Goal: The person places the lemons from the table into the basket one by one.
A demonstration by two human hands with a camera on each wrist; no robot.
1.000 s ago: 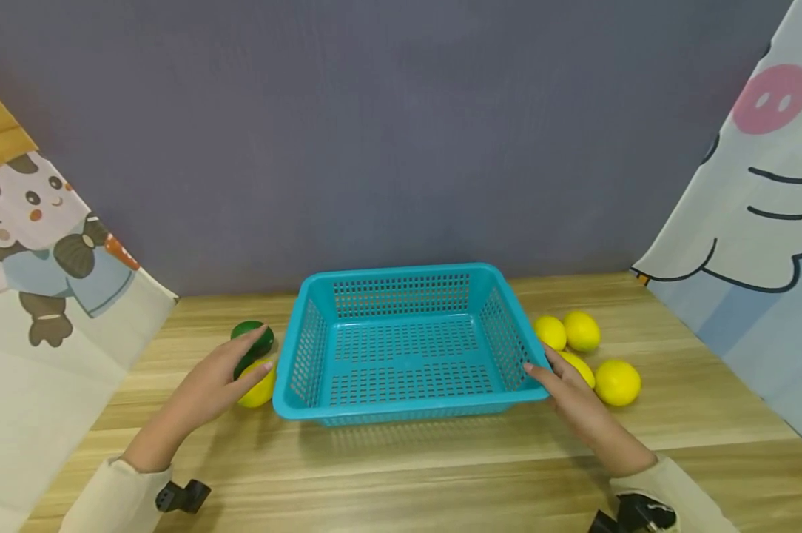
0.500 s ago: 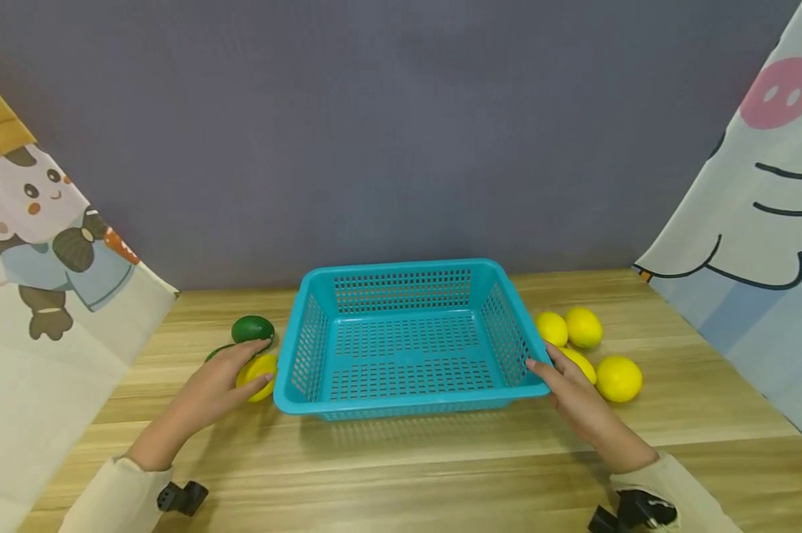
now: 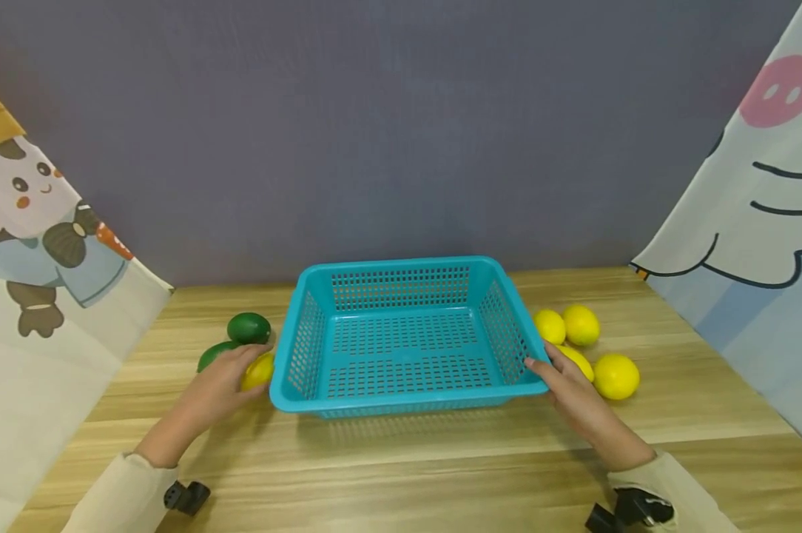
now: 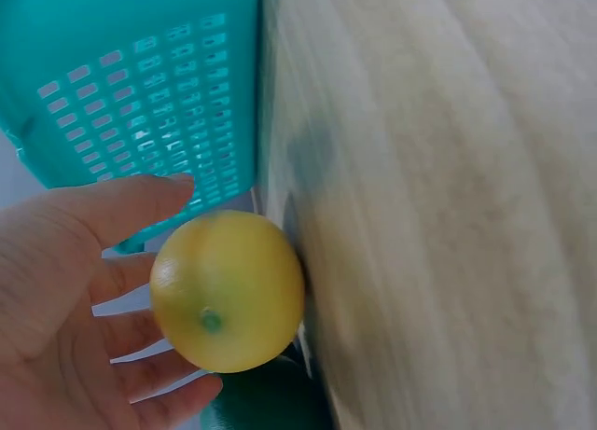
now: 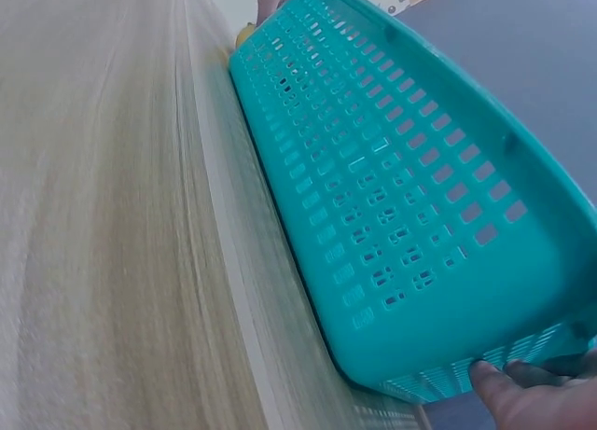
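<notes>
A blue-green plastic basket [image 3: 401, 400] with perforated walls stands mid-table. My right hand [image 3: 577, 403] holds its right rim, thumb over the edge and fingers against the outer wall. In the right wrist view those fingers [image 5: 508, 388] show at the basket's end. My left hand [image 3: 214, 392] is around a lemon [image 3: 259, 372] beside the basket's left wall. The left wrist view shows the lemon [image 4: 229, 290] on the table, with spread fingers behind it and the thumb [image 4: 154, 201] apart above it. Two dark green avocado-like fruits [image 3: 249, 328] lie just beyond that hand.
To the right of the basket lie several lemons [image 3: 616, 376], one close beside my right hand. A grey wall [image 3: 401, 133] rises behind the wooden table [image 3: 401, 474]. Printed cloths with cartoon figures [image 3: 55, 222] hang at both sides.
My left hand has come down off the green fruits and moved in around the lemon, uncovering both green fruits. The right hand stays at the basket's rim.
</notes>
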